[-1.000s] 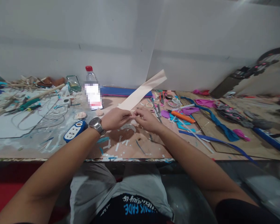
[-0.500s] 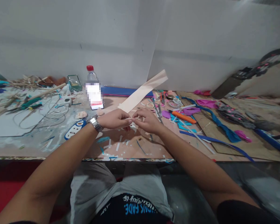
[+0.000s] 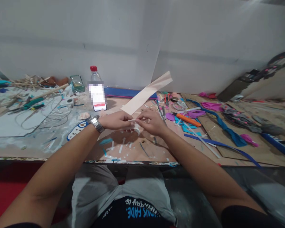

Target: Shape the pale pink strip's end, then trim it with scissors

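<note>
My left hand point(image 3: 115, 120) and my right hand point(image 3: 152, 123) meet over the workbench, fingertips nearly touching. Pinched between them is a small white strip point(image 3: 132, 120), thin like paper or tape; its exact material I cannot make out. Part of it curls down below the fingers. Just beyond my hands a long cream-coloured strip point(image 3: 144, 94) leans up to the right, its near end close behind my left fingers. White and blue scraps point(image 3: 120, 148) lie scattered on the bench below my hands.
Left are a phone point(image 3: 99, 106), a bottle with a red cap point(image 3: 93, 69), a power strip point(image 3: 77, 131), pliers point(image 3: 33, 104) and a looped cable. At right lie an orange cutter point(image 3: 188, 119), blue ribbon point(image 3: 224, 126) and purple scraps. Blue sheets point(image 3: 123, 92) rest along the wall.
The white strip shows more between my fingers, and its curled end is plainer below them. My fingertips have drawn slightly apart. The view has shifted a little.
</note>
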`<state>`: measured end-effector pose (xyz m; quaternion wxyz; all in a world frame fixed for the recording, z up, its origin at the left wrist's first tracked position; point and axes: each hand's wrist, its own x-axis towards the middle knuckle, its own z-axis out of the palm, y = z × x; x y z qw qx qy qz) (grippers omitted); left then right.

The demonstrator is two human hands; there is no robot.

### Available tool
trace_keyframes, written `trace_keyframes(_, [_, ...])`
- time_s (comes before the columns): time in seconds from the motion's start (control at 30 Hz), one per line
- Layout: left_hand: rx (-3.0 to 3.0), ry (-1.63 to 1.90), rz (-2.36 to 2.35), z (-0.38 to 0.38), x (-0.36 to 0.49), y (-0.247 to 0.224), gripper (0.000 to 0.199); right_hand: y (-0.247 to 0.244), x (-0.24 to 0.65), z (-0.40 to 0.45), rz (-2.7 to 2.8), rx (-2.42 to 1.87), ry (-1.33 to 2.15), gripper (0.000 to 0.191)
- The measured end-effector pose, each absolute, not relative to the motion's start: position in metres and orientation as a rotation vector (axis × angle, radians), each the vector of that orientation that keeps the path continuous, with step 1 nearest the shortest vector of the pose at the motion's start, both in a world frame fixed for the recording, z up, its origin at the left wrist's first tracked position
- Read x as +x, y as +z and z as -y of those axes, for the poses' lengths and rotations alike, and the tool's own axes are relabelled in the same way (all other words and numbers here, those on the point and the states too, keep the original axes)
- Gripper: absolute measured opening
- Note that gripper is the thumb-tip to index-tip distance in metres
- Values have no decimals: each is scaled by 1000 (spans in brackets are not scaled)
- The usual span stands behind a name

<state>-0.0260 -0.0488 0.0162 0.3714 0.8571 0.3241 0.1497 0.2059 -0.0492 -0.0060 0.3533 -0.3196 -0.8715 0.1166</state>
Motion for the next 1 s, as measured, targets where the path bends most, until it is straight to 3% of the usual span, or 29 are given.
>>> trace_keyframes(0.2, [2138, 264, -822, 41, -31, 16, 29, -9, 208, 45, 2264, -908, 256, 16])
trace_keyframes(0.53, [2031, 355, -790, 47, -21, 8, 40, -16, 206, 44, 2325, -842, 188, 16])
trace_keyframes(1.0, [1870, 399, -785, 40, -23, -3, 32, -12, 206, 47, 2343, -773, 53, 12])
